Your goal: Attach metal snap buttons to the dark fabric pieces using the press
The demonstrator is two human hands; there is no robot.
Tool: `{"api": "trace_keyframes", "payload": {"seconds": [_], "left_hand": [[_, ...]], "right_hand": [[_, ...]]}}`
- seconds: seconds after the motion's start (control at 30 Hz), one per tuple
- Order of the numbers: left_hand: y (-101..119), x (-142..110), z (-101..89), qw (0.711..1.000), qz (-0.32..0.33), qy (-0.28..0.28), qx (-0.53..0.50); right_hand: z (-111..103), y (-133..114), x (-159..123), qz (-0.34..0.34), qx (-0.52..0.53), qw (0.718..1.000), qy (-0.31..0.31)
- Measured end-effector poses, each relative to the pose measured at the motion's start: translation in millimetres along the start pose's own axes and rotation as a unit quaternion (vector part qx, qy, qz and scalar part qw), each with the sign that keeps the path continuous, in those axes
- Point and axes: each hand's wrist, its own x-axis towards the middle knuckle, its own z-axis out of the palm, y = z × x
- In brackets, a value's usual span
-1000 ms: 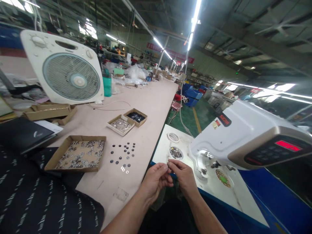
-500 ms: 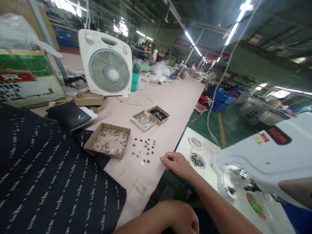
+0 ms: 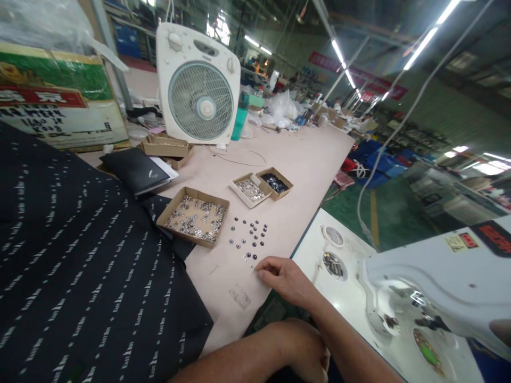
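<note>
My right hand (image 3: 281, 277) is over the table's front edge with thumb and fingers pinched together. Its fingertips are beside a few tiny silver rings (image 3: 248, 260), and whatever they may hold is too small to make out. Several dark round snap fasteners (image 3: 254, 243) lie scattered on the table just beyond. My left hand (image 3: 313, 354) is low, under my right forearm, with its fingers curled closed; its contents are hidden. Left of the loose snaps stands a shallow cardboard box (image 3: 194, 242) of metal snap parts.
Farther back are a white box (image 3: 250, 202) of silver pieces and a cardboard box (image 3: 281, 194) of black ones. Dark printed fabric (image 3: 99, 276) covers the left side. A box fan (image 3: 202, 101) stands behind. A white machine (image 3: 431, 282) is on the right.
My right hand has moved left and slightly down, to the small silver rings. My left hand remains curled low down. The view has shifted, moving the table things rightward in the picture.
</note>
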Motion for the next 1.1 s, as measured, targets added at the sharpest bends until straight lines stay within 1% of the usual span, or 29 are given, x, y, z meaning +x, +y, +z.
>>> {"api": "trace_keyframes", "payload": {"seconds": [0.13,0.2,0.27,0.37,0.47,0.6,0.63,0.73,0.8,0.9,1.0,1.1], "left_hand": [[2.8,-1.1,-5.0,0.999,0.006,-0.025,0.018],[3.9,-1.1,-6.4,0.999,0.004,-0.033,0.021],[4.2,-1.1,-6.5,0.999,0.004,-0.032,0.017],[3.3,-1.1,-5.5,1.0,0.01,-0.01,0.01],[2.1,0.5,-4.8,1.0,0.016,0.003,0.006],[1.0,4.9,-3.9,1.0,-0.001,-0.025,0.0],[0.8,5.7,-3.4,1.0,-0.002,-0.023,-0.003],[0.2,6.4,-1.7,1.0,0.011,-0.001,-0.018],[0.0,5.6,-1.2,0.999,0.017,0.005,-0.031],[0.3,4.6,-1.2,0.999,0.008,0.002,-0.033],[0.7,4.7,-1.0,1.0,-0.004,0.001,-0.026],[-0.7,5.2,0.5,0.999,-0.005,0.003,-0.033]], "right_hand": [[-5.4,5.0,0.0,0.037,0.048,0.997,0.036],[-7.6,6.8,0.4,0.045,0.064,0.996,0.051],[-8.5,7.7,1.6,0.052,0.071,0.994,0.058],[-8.8,7.4,4.5,0.06,0.071,0.993,0.069],[-11.4,6.3,6.8,0.053,0.037,0.994,0.086],[-18.0,8.5,4.3,0.018,-0.051,0.991,0.125],[-19.0,10.1,2.9,0.003,-0.069,0.99,0.119],[-18.5,15.4,-0.6,-0.035,-0.103,0.991,0.073],[-16.3,18.1,-1.1,-0.045,-0.12,0.99,0.063],[-14.4,19.3,1.1,-0.035,-0.138,0.987,0.07],[-14.9,15.5,3.8,-0.01,-0.145,0.987,0.063],[-11.9,7.4,6.3,0.016,-0.092,0.995,0.035]]}}
